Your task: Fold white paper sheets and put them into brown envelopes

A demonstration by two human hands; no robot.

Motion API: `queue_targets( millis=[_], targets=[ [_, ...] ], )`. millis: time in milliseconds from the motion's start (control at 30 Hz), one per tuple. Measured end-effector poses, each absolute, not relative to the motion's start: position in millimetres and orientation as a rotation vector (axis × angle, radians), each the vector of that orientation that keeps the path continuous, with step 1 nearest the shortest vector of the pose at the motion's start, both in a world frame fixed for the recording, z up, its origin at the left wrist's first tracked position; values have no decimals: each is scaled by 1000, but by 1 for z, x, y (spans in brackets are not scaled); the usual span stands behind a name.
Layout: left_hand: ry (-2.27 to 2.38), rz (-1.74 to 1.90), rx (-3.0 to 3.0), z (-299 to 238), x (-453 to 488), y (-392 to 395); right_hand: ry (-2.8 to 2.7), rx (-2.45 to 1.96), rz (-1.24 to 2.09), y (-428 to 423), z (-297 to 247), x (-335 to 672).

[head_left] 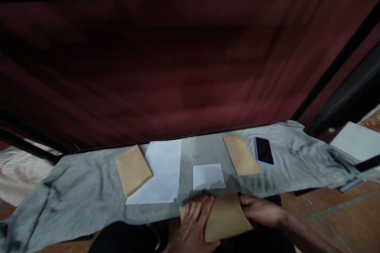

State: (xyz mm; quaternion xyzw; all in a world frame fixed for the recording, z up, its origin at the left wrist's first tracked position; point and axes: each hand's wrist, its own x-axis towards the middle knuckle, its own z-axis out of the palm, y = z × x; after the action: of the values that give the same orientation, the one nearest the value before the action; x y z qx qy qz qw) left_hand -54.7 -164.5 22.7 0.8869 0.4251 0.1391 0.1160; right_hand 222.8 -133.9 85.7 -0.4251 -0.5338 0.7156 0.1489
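The brown envelope [228, 218] lies at the near edge of the grey cloth [95, 185], over the person's lap, between the two hands, its longer axis running roughly left to right. The left hand [194, 221] lies flat over its left part, fingers straight and close together, pointing far. The right hand [261, 210] is closed on its right edge, coming in from the right; its fingertips are partly hidden.

The relation that matters most, I judge, is with the small white paper [209, 176]. It lies flat on the cloth just beyond the envelope, with its longer side also roughly left to right. The left fingertips sit just beside its near edge, so the left hand is the nearer one; the right is a little farther off, to the near right. Farther right, a second envelope [242, 155] slants from far left to near right.
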Motion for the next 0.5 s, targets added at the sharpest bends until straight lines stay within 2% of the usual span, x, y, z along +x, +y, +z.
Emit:
queue_targets(
  millis=[67,167,333,500],
  targets=[
    [1144,426,2729,15,-56,-166,-1856,-1300,2036,-139,89,228],
    [1123,500,2897,2,-58,-167,-2118,-1215,1823,-146,95,228],
    [1357,535,2891,-13,-59,-171,-2012,-1179,1558,-142,103,224],
    [1459,544,2810,-18,-59,-174,-1729,-1235,1593,-136,94,231]
  ],
)
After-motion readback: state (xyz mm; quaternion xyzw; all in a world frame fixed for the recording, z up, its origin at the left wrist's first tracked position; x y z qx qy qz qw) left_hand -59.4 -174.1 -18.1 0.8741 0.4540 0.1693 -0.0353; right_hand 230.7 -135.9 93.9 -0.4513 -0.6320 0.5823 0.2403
